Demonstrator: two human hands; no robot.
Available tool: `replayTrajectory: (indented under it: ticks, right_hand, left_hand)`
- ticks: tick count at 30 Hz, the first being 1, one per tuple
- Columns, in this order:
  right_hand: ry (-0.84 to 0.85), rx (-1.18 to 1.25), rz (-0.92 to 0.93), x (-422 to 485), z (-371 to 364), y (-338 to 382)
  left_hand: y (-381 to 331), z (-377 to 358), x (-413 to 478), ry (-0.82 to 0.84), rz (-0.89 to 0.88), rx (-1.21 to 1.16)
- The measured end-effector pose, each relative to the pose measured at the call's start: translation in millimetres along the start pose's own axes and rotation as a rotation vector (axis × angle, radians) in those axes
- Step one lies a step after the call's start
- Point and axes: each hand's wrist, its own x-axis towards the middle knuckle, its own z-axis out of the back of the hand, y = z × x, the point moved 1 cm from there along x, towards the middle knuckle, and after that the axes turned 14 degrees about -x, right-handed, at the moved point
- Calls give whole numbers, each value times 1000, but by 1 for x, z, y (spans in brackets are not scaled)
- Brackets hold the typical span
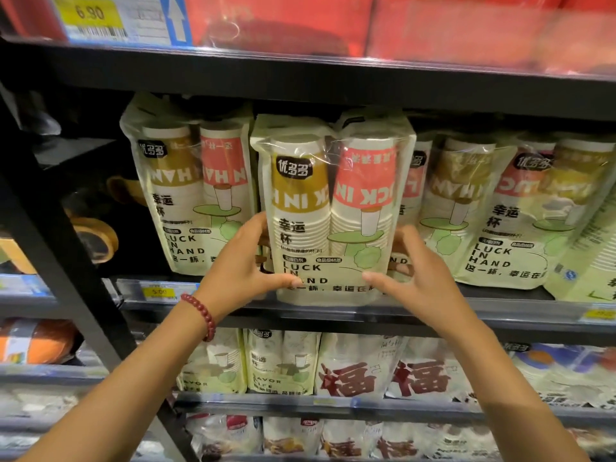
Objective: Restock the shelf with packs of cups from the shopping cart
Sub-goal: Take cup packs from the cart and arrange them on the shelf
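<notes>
A pale green pack of cups (333,208), with a gold stack and a red stack inside, stands upright at the front edge of the black shelf (416,313). My left hand (243,261) grips its lower left side, thumb across the front. My right hand (410,271) grips its lower right side, thumb also on the front. The same kind of pack stands behind on the left (190,195) and several more stand on the right (483,211). The shopping cart is out of view.
The upper shelf board (333,81) hangs close over the pack tops, with red goods above it. A black upright post (66,248) borders the bay on the left. Lower shelves hold more cup packs (283,361) and white packs with red characters (383,368).
</notes>
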Motion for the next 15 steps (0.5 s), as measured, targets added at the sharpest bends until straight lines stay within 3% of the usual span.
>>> replayTrajectory:
  ticks: [3,15]
  right_hand:
    - [-56,-9,21,9,4,4]
    - [-22,103,26,26,-21,27]
  left_hand:
    - [-9,8,3,-52,9,-28]
    - [-30,37,3,-230,-36,-79]
